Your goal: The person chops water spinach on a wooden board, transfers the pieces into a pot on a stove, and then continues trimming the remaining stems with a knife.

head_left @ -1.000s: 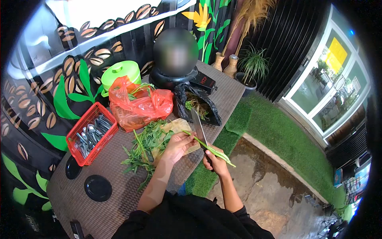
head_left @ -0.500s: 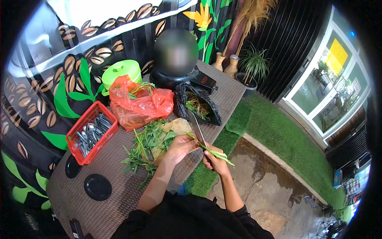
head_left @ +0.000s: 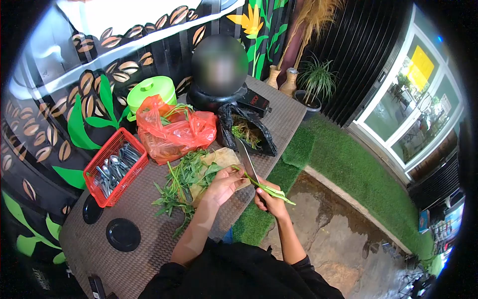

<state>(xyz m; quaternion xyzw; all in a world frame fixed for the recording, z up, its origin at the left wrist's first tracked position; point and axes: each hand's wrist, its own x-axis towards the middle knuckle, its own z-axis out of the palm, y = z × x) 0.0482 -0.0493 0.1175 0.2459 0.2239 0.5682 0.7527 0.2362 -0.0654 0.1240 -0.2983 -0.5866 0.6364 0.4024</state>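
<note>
The knife (head_left: 246,158) has a smooth metal blade; the spoons (head_left: 114,168) are glossy metal, in a red plastic basket (head_left: 138,166). The orange-red bag (head_left: 174,130) is thin, shiny plastic — crinkled — and the black bag (head_left: 270,143) is glossy plastic too. The green lidded pot (head_left: 160,91) looks smooth and shiny, the desk (head_left: 90,249) rough and woven-textured — brown, mostly matt. The cutting board (head_left: 225,157) looks like pale wood.

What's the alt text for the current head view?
Two bare hands, left and right, hold green stems and a knife above a patterned table. Around them: leafy greens on a cutting board, red and black plastic bags, and a red cutlery basket.
</note>
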